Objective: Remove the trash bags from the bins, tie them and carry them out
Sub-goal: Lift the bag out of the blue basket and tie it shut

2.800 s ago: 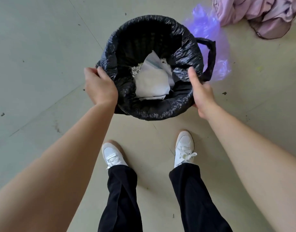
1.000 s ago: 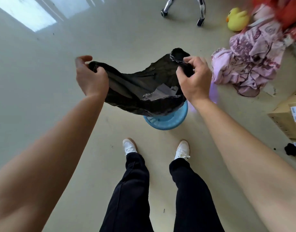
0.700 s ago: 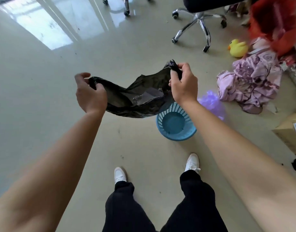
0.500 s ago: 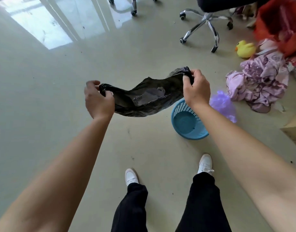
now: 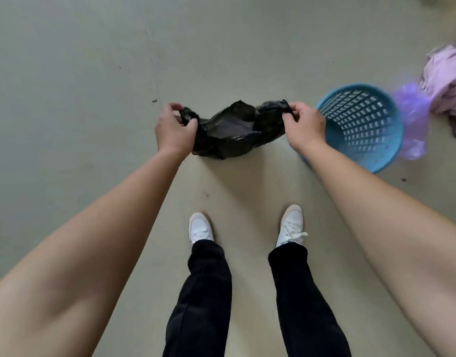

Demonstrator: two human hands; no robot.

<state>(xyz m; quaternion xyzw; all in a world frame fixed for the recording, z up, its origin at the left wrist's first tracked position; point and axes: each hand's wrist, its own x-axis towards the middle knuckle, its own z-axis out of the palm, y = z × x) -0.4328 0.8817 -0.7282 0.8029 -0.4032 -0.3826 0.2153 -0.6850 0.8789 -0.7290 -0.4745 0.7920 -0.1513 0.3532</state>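
- We are holding the black trash bag just to the left of the blue bin, out of the bin and stretched between our two hands.
- Our left hand is gripping the bag's end farthest from the bin, its fingers curled narrowly round a bunched corner of plastic.
- Our right hand is pinching the other bunched corner right beside the bin's rim, its fingers closed tightly on the plastic.
- The bag's mouth is sagging open between the two grips, with something pale showing inside; we cannot tell whether its bottom is touching the floor.
- The bin is standing bare, with no liner in it, so we are judging the removal step done for this bag and the tying step in hand.
- For the next move, we are thinking the two gathered corners need bringing together over the mouth, crossing and knotting, with enough slack that the thin plastic does not tear.
- A purple bag is lying against the far right side of the bin, with pink cloth beyond it.
- We are finding no brand, label or writing to read on the bag or on the bin.
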